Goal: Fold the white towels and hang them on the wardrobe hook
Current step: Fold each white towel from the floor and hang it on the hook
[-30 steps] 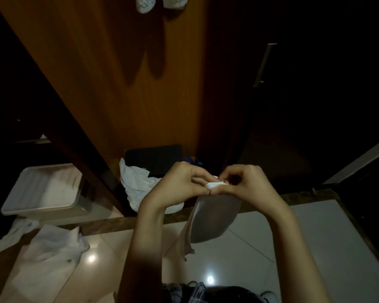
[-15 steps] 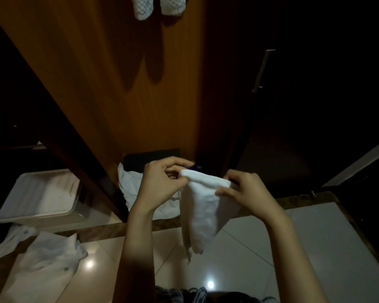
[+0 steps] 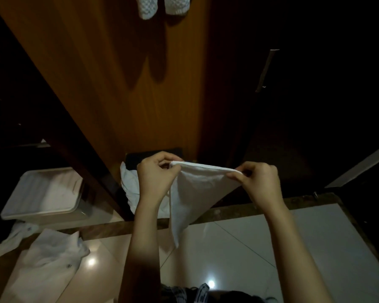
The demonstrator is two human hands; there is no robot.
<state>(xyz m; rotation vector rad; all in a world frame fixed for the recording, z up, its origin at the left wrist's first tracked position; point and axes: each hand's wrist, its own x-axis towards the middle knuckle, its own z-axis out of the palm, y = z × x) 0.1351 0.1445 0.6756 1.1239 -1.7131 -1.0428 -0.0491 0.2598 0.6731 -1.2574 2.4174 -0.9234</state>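
I've got the white towel (image 3: 193,193) stretched in the air in front of the wardrobe door (image 3: 127,88), my left hand (image 3: 157,178) pinching one top corner, my right hand (image 3: 259,182) the other. Its tip dangles free over the floor tiles (image 3: 315,248). Left of the door sits a white bin (image 3: 42,195), looks like cloth inside, hard to tell.

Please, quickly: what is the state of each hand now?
Left hand: closed, pinching one top corner of the white towel.
Right hand: closed, pinching the other top corner.
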